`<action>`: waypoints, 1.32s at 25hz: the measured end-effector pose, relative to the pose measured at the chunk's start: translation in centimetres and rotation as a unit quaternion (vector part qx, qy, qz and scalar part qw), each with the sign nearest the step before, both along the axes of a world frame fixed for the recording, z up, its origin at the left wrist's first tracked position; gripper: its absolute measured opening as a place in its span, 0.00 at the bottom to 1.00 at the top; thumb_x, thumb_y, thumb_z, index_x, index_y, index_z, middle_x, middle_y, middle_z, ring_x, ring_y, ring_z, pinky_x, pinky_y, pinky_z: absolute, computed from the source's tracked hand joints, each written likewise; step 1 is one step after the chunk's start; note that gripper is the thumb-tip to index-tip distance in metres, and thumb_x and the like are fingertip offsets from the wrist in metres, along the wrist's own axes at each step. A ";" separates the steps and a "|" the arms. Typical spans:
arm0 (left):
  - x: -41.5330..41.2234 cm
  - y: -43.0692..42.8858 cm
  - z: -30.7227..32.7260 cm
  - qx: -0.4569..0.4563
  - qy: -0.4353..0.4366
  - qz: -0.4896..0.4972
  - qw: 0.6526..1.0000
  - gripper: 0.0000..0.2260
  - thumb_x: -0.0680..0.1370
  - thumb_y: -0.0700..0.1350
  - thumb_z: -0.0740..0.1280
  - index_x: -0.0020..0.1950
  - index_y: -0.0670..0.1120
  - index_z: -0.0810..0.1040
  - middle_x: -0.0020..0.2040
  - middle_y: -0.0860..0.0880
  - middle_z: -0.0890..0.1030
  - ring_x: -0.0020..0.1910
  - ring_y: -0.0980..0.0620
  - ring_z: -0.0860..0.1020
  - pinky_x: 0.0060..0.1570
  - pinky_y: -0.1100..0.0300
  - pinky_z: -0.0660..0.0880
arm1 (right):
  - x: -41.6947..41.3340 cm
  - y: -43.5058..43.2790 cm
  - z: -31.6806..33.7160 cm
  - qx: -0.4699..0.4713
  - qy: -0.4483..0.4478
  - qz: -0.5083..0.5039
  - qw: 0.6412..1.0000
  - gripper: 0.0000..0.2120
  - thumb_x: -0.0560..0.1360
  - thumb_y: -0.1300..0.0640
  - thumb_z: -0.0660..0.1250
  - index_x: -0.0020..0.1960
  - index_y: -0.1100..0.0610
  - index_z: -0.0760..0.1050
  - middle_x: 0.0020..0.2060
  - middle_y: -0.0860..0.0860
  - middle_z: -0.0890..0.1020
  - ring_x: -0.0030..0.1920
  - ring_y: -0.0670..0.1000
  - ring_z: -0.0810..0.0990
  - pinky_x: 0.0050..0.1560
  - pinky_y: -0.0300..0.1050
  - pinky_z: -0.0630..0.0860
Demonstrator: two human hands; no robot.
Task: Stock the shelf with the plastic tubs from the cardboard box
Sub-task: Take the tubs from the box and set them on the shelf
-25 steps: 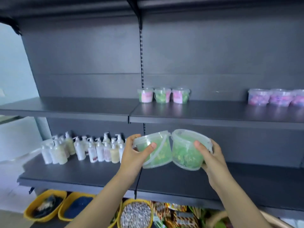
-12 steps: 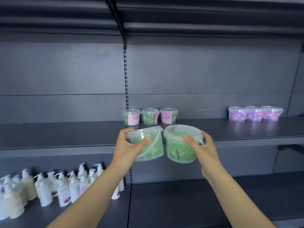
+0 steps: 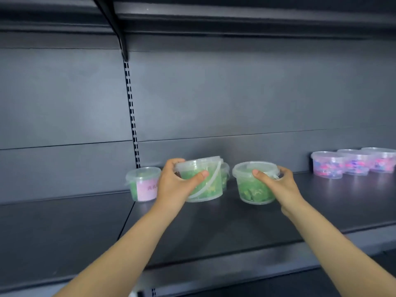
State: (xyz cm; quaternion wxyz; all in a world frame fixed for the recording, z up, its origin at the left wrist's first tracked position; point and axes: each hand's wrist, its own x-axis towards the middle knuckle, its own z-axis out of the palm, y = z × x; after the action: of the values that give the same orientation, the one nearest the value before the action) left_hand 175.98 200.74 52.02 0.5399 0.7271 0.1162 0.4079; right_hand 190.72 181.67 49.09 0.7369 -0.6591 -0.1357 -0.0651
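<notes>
Both forearms, entering from below, reach up and forward over the shelf (image 3: 214,228). Left hand (image 3: 174,186): thumb across the front wall, fingers curled round the rim of the left green tub (image 3: 211,186), white bail handle hanging down its side. Right hand (image 3: 277,186): thumb on the near wall, fingers wrapped behind the right green tub (image 3: 249,190). Change noted: a second ago we held the pair touching, low before the shelf below; now they are raised, carried in over this shelf and parted, bases at or just above the board, contact uncertain. We judge placement nearly done, release outstanding. Behind: pink-labelled tub (image 3: 142,184) just left of the left hand; one more tub (image 3: 225,174) mostly hidden behind the left green tub. Far right, well apart: three pink-and-purple tubs (image 3: 327,166) in a row. Rearmost: grey back panel (image 3: 235,93), slotted upright (image 3: 131,108). Cardboard box not in view.
</notes>
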 end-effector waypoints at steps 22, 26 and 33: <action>13.9 2.6 1.9 0.029 -0.031 -0.119 0.992 0.25 0.62 0.53 0.79 0.53 0.54 0.71 0.54 0.52 0.77 0.51 0.54 0.78 0.53 0.56 0.77 | 8.6 2.2 2.9 -0.179 -0.043 -0.048 0.982 0.18 0.75 0.52 0.68 0.58 0.64 0.76 0.48 0.51 0.81 0.45 0.47 0.78 0.44 0.33 0.73; 15.7 -0.4 1.8 0.077 -0.026 -0.136 0.987 0.26 0.61 0.57 0.77 0.54 0.56 0.70 0.57 0.51 0.75 0.55 0.54 0.75 0.55 0.58 0.74 | 6.7 1.3 3.5 -0.061 -0.043 0.053 0.996 0.13 0.75 0.49 0.66 0.54 0.56 0.77 0.49 0.50 0.82 0.54 0.49 0.80 0.54 0.45 0.77; 21.2 -5.9 2.7 0.152 0.024 -0.234 0.960 0.22 0.67 0.55 0.75 0.55 0.54 0.69 0.58 0.51 0.73 0.53 0.55 0.74 0.50 0.65 0.72 | 10.2 -3.8 5.3 -0.031 -0.051 0.051 0.997 0.23 0.72 0.41 0.64 0.54 0.59 0.79 0.49 0.52 0.85 0.52 0.50 0.83 0.54 0.45 0.77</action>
State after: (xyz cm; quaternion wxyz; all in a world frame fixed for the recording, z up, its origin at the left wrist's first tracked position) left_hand 197.20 194.87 54.74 0.5001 0.8171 -0.1077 0.2659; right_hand 200.87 177.85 54.41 0.7103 -0.6698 -0.2088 -0.0570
